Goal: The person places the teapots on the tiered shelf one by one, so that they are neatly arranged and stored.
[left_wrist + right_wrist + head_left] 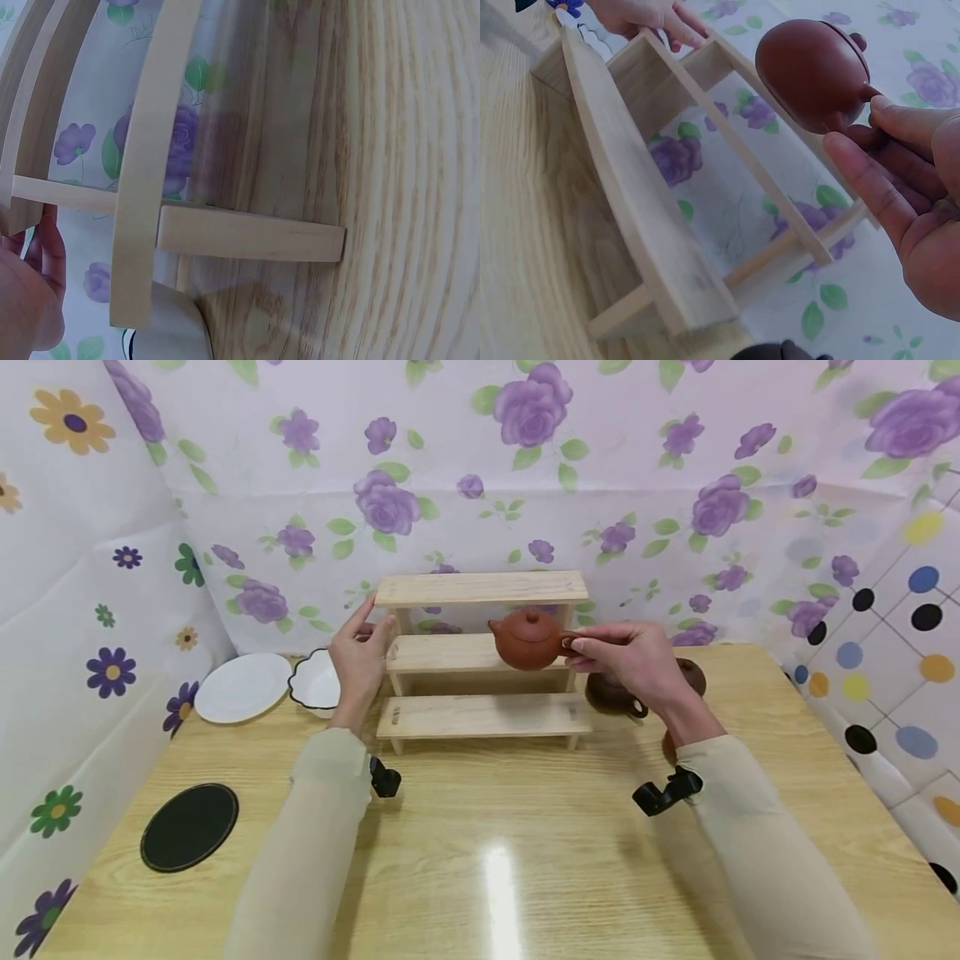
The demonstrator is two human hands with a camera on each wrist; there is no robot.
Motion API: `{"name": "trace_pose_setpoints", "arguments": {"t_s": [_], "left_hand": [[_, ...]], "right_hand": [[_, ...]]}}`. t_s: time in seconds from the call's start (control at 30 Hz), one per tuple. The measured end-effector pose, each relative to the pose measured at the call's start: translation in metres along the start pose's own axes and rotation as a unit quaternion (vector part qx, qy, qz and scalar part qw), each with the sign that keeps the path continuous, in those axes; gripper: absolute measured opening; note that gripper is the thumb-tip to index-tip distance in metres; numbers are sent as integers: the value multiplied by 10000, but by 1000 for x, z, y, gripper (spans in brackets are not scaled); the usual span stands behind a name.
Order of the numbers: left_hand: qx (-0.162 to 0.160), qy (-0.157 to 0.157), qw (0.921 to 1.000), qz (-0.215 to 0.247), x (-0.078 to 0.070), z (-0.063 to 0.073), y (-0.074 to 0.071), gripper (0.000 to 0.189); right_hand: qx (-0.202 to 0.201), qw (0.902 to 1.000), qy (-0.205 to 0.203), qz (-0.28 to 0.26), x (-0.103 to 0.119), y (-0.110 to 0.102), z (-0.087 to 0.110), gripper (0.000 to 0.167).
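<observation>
My right hand (pixel 637 664) pinches the handle of a reddish-brown clay teapot (pixel 527 639), lid on and spout toward the left. In the head view the teapot appears in front of the middle board of a three-tier wooden shelf (pixel 480 717). The right wrist view shows the teapot (pixel 810 75) raised off the boards, thumb and fingers (pixel 911 124) at its handle. At the shelf's left end, my left hand (pixel 358 658) holds the upper side frame between thumb and fingers. Part of that hand (pixel 30 300) shows in the left wrist view; some fingertips are hidden behind the wood.
Dark teapots (pixel 611 693) stand right of the shelf, partly hidden by my right arm, along with another reddish-brown piece (pixel 669 748). At left are a white plate (pixel 243 688), a scalloped dark-rimmed white bowl (pixel 313 681) and a round black mat (pixel 190 827). Floral cloth hangs behind.
</observation>
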State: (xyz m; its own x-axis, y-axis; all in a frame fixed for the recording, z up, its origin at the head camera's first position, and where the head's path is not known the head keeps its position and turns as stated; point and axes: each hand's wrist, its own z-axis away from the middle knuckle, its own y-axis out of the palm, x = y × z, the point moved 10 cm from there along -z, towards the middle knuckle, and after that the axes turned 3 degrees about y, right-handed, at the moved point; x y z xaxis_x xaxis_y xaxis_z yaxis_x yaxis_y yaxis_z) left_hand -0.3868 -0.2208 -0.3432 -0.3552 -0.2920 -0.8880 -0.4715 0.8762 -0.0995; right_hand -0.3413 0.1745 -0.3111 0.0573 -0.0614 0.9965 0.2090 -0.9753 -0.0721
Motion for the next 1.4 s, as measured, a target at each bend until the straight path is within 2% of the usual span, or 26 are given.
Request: {"name": "trace_pose_setpoints", "arguments": {"t_s": [0.23, 0.37, 0.53, 0.83, 1.0, 1.2, 1.4], "left_hand": [[-3, -8, 10000, -88, -1, -4, 2, 46], [-37, -29, 9999, -108, -1, -6, 1, 46], [22, -12, 9999, -164, -3, -7, 1, 47], [18, 37, 9999, -139, -3, -6, 1, 45], [108, 47, 9998, -162, -3, -6, 4, 46], [52, 5, 9998, -194, -3, -5, 1, 44], [25, -56, 9999, -152, -1, -3, -1, 45]], "right_hand": [[50, 9999, -134, -12, 17, 14, -26, 29], [161, 9996, -119, 190, 28, 28, -42, 29], [310, 9993, -107, 154, 38, 46, -58, 29], [432, 9977, -371, 369, 58, 76, -83, 26], [407, 9982, -360, 263, 62, 87, -96, 26], [551, 9981, -223, 144, 60, 106, -111, 31], [473, 9988, -60, -86, 55, 116, -123, 31]]}}
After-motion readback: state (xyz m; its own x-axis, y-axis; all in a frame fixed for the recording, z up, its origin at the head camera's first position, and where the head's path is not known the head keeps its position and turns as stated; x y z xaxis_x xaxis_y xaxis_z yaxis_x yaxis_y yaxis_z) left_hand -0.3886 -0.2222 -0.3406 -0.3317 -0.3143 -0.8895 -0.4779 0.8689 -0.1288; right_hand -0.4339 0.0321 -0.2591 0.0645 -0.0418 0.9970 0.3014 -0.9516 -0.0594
